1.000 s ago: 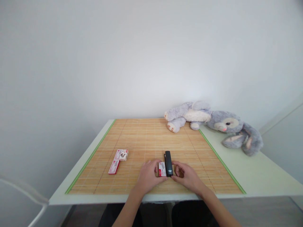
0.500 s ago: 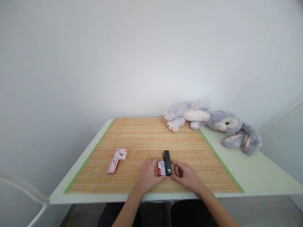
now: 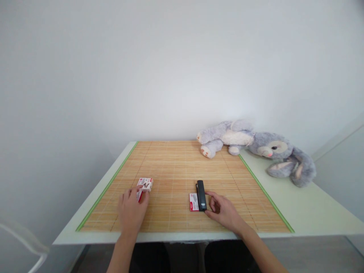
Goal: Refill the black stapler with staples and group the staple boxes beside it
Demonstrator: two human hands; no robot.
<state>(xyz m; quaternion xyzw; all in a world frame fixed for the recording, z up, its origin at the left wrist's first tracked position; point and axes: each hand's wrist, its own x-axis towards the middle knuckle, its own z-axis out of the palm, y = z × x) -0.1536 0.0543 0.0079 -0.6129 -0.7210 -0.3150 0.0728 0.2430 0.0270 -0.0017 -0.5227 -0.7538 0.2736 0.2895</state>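
My left hand point(image 3: 132, 208) is over the small boxes on the left side of the mat, its fingers apart. It covers most of a red-edged box point(image 3: 140, 196), and its fingertips are by a white-and-red box point(image 3: 146, 184) with a dark picture on top. Whether it grips either one is hard to see. My right hand point(image 3: 223, 210) rests with thumb and index finger apart against the right side of a black stapler point(image 3: 201, 195). Close along the stapler's left side lies another small red-and-white box point(image 3: 193, 202).
A bamboo mat point(image 3: 176, 163) with green edging covers much of the white table point(image 3: 307, 204). At the back right a grey plush rabbit point(image 3: 241, 138) lies on its side against the wall. A blurred white cord point(image 3: 21, 235) curves at the lower left.
My left hand has left the box beside the stapler and moved left to the other small boxes. My right hand stays against the stapler.
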